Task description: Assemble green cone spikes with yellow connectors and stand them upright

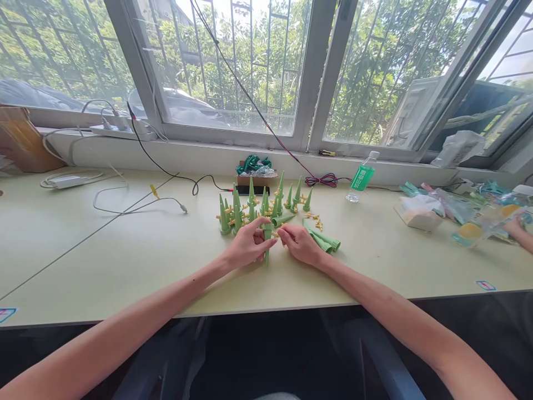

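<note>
My left hand (249,244) is closed around a green plastic watering spike (267,236), held with its point down and its wide end up. Close to its right, my right hand (302,243) pinches a small yellow valve (275,235) by the spike's side; whether the two touch I cannot tell. Behind the hands stand several green spikes (225,222), points up, many with yellow valves fitted. One spike (283,220) lies on its side among them. Loose green spikes (322,240) lie beside my right wrist, with loose yellow valves (318,223) just behind.
A phone (252,190) and a small box (256,176) with green material sit behind the spikes. A water bottle (361,176) stands back right. Cables (137,205) run across the left side. Plastic bags (453,205) and another person's hand (518,230) are far right.
</note>
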{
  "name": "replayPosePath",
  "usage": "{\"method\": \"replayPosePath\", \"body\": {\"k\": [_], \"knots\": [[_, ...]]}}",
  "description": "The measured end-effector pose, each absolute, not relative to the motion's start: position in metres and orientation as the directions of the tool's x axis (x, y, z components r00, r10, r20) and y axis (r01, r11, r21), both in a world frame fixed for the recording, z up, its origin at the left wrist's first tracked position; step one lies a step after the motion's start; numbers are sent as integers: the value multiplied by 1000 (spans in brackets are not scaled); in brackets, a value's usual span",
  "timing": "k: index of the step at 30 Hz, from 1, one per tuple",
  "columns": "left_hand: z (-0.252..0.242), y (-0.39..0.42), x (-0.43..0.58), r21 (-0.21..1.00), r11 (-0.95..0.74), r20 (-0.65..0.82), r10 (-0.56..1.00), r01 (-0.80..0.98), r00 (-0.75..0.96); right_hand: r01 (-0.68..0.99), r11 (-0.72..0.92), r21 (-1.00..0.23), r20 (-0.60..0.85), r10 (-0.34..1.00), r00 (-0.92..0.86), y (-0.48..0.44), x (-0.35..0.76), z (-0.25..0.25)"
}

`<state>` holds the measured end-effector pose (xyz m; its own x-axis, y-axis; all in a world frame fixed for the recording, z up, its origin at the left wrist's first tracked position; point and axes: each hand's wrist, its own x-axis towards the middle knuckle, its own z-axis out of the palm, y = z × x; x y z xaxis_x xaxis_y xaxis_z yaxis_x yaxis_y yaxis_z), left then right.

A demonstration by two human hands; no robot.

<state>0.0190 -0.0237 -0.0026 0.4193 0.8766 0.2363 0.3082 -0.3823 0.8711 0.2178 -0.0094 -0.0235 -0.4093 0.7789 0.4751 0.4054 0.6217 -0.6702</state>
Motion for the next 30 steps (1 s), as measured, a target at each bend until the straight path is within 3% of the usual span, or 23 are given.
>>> {"method": "replayPosePath", "body": {"k": [7,30], "knots": [[2,-25,19,896,-361,239,884,258,402,338,611,-716,480,783,-396,-13,218,-19],[-1,-25,20,886,-361,226,884,292,409,414,621,-666,472,780,-410,-10,219,-20]]}}
